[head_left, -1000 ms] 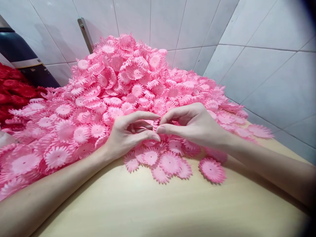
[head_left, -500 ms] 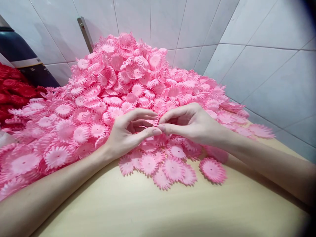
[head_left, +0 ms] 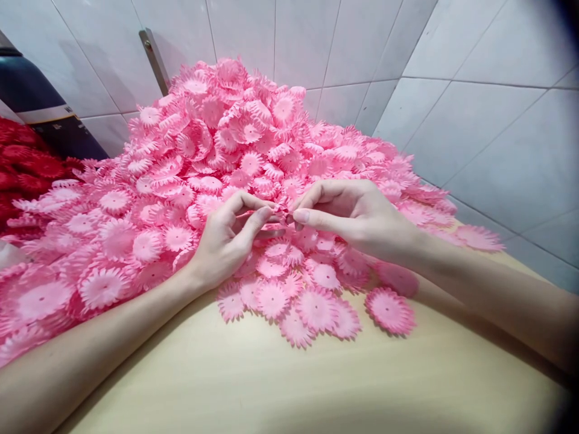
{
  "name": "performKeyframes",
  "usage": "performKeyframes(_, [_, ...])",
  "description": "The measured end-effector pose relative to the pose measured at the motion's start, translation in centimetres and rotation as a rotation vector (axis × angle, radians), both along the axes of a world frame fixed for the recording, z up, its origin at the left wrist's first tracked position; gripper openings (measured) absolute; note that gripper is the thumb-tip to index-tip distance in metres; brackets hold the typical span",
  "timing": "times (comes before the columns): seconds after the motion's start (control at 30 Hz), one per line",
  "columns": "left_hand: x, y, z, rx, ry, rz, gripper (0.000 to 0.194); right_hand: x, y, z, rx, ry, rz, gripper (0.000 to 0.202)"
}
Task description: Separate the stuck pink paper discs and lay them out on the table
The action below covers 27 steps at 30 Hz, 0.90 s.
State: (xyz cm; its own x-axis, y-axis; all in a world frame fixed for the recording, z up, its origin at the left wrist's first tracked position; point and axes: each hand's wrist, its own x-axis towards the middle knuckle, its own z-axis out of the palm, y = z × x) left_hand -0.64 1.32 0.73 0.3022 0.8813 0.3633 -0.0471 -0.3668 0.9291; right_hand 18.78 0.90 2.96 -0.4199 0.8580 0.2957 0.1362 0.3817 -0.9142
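Between my two hands is a small pink fringed flower piece (head_left: 283,208), partly covered by fingertips. My left hand (head_left: 235,235) pinches its left side with thumb and forefinger, the other fingers curled below. From the right, my right hand (head_left: 348,214) grips it between thumb and fingertips. Behind and around the hands rises a large heap of pink fringed paper-like discs (head_left: 212,147), many with a small centre hole. Several lie flat below the hands, and one disc (head_left: 389,311) lies a little apart on the right.
The pale wooden table (head_left: 253,386) runs along the front. A dark cylinder (head_left: 49,102) leans at the back left beside a pile of red pieces (head_left: 27,163). A metal strip (head_left: 154,60) stands against the tiled wall (head_left: 298,42), which closes off the back and right.
My left thumb has lifted up and left, away from the right thumb. The right hand has risen slightly, and the flower piece between the fingertips now looks bunched.
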Motion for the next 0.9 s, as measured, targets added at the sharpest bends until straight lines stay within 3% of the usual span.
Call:
performKeyframes(0.07, [-0.2, 0.5, -0.4, -0.03, -0.046, 0.016, 0.016, 0.1, 0.0, 0.2, 0.018, 0.008, 0.004, 0.005])
performKeyframes(0.23, [-1.2, 2.1, -0.9, 0.051, -0.152, 0.233, 0.012, 0.7, -0.1, 0.9, 0.123, 0.112, -0.053, 0.014])
performKeyframes(0.4, [-1.2, 1.2, -0.1, 0.28, 0.165, 0.107, 0.006, 0.2, -0.5, 0.9, 0.126, -0.034, 0.011, 0.002])
performKeyframes(0.63, [-1.1, 0.6, 0.1, 0.588, 0.363, 0.032, 0.005, -0.9, -1.0, 0.0, 0.168, -0.171, -0.081, 0.01])
performKeyframes(0.77, [-1.0, 0.7, 0.2, 0.583, 0.389, 0.034, 0.006, -0.6, -0.7, -0.1, 0.151, -0.173, -0.07, 0.013])
performKeyframes(0.9, [-0.9, 0.4, 0.1, 0.476, 0.342, 0.044, 0.005, -0.5, -0.5, -0.2, 0.091, -0.147, -0.038, 0.013])
